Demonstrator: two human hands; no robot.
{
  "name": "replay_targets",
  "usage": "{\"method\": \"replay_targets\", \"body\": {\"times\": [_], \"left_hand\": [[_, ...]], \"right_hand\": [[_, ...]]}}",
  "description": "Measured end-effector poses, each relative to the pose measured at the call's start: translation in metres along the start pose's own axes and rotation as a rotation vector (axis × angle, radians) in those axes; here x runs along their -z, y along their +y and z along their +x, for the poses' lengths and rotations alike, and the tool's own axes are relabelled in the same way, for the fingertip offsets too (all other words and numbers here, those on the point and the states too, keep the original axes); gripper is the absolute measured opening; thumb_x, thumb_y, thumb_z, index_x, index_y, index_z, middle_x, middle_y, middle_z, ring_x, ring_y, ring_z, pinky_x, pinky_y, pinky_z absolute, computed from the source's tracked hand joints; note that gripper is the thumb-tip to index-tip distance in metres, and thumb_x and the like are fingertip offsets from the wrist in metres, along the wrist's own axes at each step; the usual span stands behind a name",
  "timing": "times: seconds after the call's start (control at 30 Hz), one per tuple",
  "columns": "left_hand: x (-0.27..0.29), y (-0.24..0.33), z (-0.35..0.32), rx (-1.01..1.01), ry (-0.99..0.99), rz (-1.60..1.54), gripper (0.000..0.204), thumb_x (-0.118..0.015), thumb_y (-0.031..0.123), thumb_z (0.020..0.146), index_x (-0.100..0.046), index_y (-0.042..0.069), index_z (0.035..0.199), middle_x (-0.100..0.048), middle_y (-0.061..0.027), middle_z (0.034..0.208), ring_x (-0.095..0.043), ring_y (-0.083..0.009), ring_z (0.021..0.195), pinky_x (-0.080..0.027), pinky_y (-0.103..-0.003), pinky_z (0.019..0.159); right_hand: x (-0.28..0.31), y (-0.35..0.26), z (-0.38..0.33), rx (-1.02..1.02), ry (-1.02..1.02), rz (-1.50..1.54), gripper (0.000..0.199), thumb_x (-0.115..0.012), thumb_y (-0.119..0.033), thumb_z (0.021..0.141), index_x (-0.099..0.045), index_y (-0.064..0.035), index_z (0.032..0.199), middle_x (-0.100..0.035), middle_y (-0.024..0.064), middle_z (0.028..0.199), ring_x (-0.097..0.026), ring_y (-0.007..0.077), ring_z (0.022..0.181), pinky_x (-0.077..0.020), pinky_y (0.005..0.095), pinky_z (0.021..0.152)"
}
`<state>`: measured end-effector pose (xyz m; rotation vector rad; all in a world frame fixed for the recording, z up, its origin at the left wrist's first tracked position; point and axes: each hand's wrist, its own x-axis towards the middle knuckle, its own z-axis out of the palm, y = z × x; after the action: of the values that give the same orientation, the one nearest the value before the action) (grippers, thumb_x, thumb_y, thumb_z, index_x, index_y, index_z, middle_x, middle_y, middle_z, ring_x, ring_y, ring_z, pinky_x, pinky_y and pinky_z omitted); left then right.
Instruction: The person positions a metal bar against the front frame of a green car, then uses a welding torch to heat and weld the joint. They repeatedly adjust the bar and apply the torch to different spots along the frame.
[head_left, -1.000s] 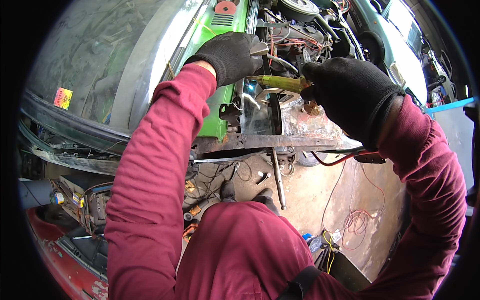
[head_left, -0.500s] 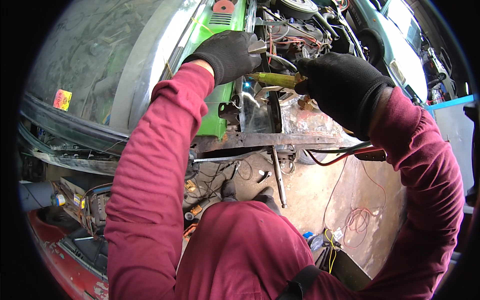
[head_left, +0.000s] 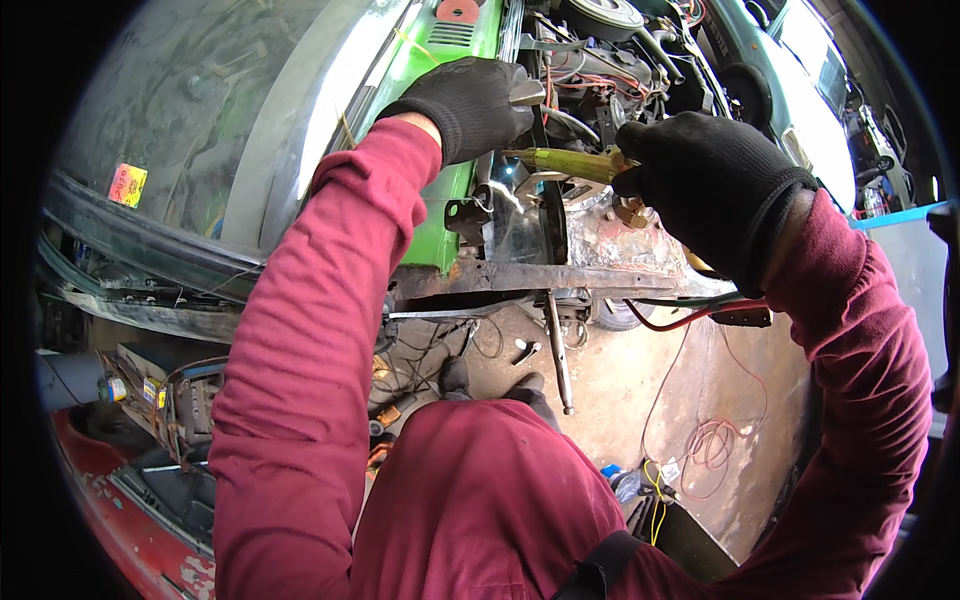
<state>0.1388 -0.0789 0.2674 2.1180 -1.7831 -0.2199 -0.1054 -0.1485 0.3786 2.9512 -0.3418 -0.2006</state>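
Observation:
My left hand (head_left: 468, 108), in a black knit glove, is closed above the green body panel (head_left: 430, 225). A flat grey metal piece (head_left: 527, 93) sticks out of that fist beside the thumb; the rest of it is hidden. In my right hand (head_left: 705, 190), also gloved in black, is a tool with a tapered yellow-green shaft (head_left: 570, 163). Its narrow end points left, just below my left fingers, and my grip hides the other end. A brass-coloured part (head_left: 632, 211) shows below my right fingers. A small bright blue-white spot (head_left: 508, 170) glows under the narrow end.
A rusty frame rail (head_left: 520, 280) crosses in front of me. Beyond lies the engine (head_left: 600, 70), with a windscreen (head_left: 190, 120) on the left. A metal bar (head_left: 559, 355) hangs below the rail. Cables and a coiled red hose (head_left: 712, 443) lie on the floor.
My right hand and the yellow-green tool have shifted slightly right. My left hand stays near its place with the metal piece. The whole view has moved a little.

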Motion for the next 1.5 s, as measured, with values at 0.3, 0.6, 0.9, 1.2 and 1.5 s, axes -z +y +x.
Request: {"method": "replay_targets", "body": {"times": [0.3,0.6,0.9,1.2,1.5], "left_hand": [[0.000,0.001,-0.002,-0.007,-0.007,0.021,0.050,-0.069,0.041,0.101,-0.072,0.007,0.136,-0.077,-0.0243,0.122,-0.075,-0.0393,0.115,-0.056,-0.049,0.108],[-0.004,-0.001,0.003,0.049,-0.023,0.060,0.049,-0.067,0.043,0.103,-0.071,0.010,0.139,-0.075,-0.0227,0.128,-0.075,-0.0383,0.118,-0.057,-0.049,0.108],[-0.005,-0.003,0.002,-0.015,0.012,0.020,0.043,-0.068,0.040,0.101,-0.075,0.010,0.131,-0.079,-0.0219,0.118,-0.076,-0.0390,0.112,-0.058,-0.049,0.104],[-0.011,-0.006,0.004,-0.027,0.076,0.006,0.044,-0.069,0.041,0.100,-0.077,0.008,0.127,-0.080,-0.0224,0.113,-0.077,-0.0400,0.107,-0.059,-0.051,0.100],[-0.011,-0.006,0.004,-0.032,0.076,0.015,0.046,-0.067,0.043,0.101,-0.076,0.008,0.129,-0.080,-0.0223,0.114,-0.078,-0.0392,0.106,-0.059,-0.050,0.101]], "right_hand": [[0.010,-0.003,-0.003,-0.072,-0.063,-0.031,0.027,-0.075,-0.026,0.103,-0.074,-0.0044,0.120,-0.077,0.0218,0.092,-0.077,0.0404,0.090,-0.0604,0.0509,0.079],[0.018,-0.002,0.000,0.003,-0.078,-0.017,0.023,-0.075,-0.024,0.103,-0.074,-0.0043,0.114,-0.076,0.0202,0.089,-0.077,0.0394,0.087,-0.0606,0.0483,0.078],[0.029,0.004,0.009,0.080,-0.057,-0.037,0.025,-0.078,-0.020,0.101,-0.075,-0.0026,0.119,-0.076,0.0186,0.093,-0.077,0.0358,0.090,-0.0609,0.0452,0.082],[0.033,0.002,0.019,0.375,0.041,-0.254,0.037,-0.083,-0.024,0.099,-0.075,-0.0015,0.126,-0.079,0.0143,0.106,-0.079,0.0288,0.092,-0.0637,0.0372,0.086],[0.021,0.012,0.025,0.297,0.031,-0.257,0.036,-0.084,-0.020,0.098,-0.074,-0.0004,0.127,-0.079,0.0147,0.107,-0.080,0.0274,0.095,-0.0649,0.0347,0.088]]}}
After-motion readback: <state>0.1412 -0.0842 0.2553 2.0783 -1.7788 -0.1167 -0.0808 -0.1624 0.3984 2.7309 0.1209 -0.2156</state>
